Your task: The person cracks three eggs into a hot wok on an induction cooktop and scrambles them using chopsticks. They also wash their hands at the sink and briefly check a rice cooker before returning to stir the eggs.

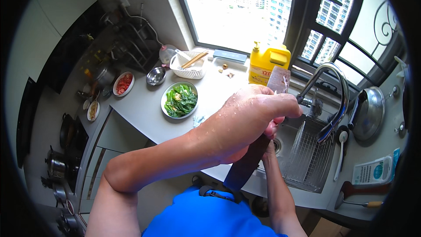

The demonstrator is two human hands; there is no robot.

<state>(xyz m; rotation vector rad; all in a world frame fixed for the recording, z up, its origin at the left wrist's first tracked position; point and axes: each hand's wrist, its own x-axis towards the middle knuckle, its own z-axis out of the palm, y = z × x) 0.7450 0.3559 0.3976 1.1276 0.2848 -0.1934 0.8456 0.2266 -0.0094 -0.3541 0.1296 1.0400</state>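
Observation:
My left hand (253, 115), wet with water drops, is raised over the counter's front edge beside the sink (287, 131). Its fingers curl around a long, dark flat board (248, 164), whose wet upper end (279, 80) shines beyond the knuckles. The board's lower end hangs near my blue top. My right hand (269, 149) is lower, against the board's sink side; its fingers are mostly hidden, so their grip cannot be told. A chrome faucet (342, 95) arches over the sink, where a wire rack (306, 151) sits.
Behind the hands stands a yellow jug (269, 61). Leftward are a plate of greens (180, 100), a metal bowl (156, 76), a white basket (187, 69) with chopsticks and a dish of red slices (124, 84). A pan lid (370, 113) and white ladle (342, 148) are at right.

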